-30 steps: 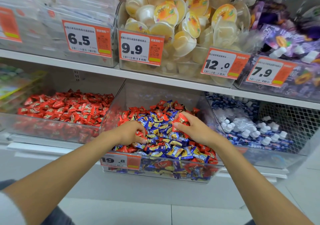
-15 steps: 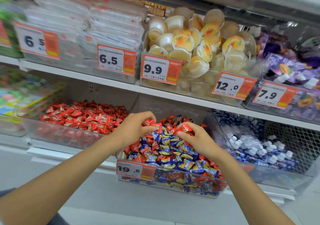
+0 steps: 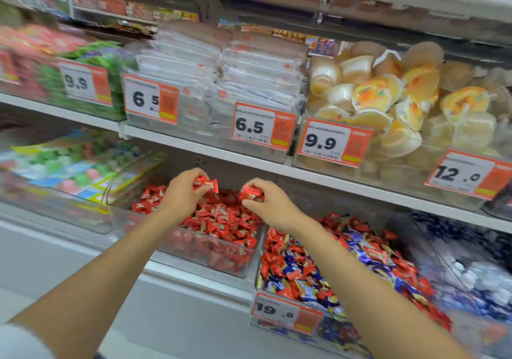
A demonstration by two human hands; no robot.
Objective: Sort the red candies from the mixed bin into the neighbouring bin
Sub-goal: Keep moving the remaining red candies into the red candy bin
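Observation:
A clear bin of red candies [image 3: 221, 221] sits on the lower shelf, left of the mixed bin [image 3: 332, 264] of red and blue wrapped candies. Both my hands hover above the red bin. My left hand [image 3: 182, 195] grips a few red candies [image 3: 205, 184] in its fingertips. My right hand [image 3: 270, 202] pinches more red candies [image 3: 251, 194] over the bin's right side. Both forearms reach up from the bottom of the view.
The shelf above carries clear bins of white packets [image 3: 221, 81] and jelly cups [image 3: 401, 104], with orange price tags [image 3: 263, 127] on their fronts. Pastel packs [image 3: 69, 164] lie left of the red bin, blue-and-white candies [image 3: 476, 270] at far right.
Both hands lifted red candies out of the mixed bin and carried them left, over the red bin. The camera swung left and up with them.

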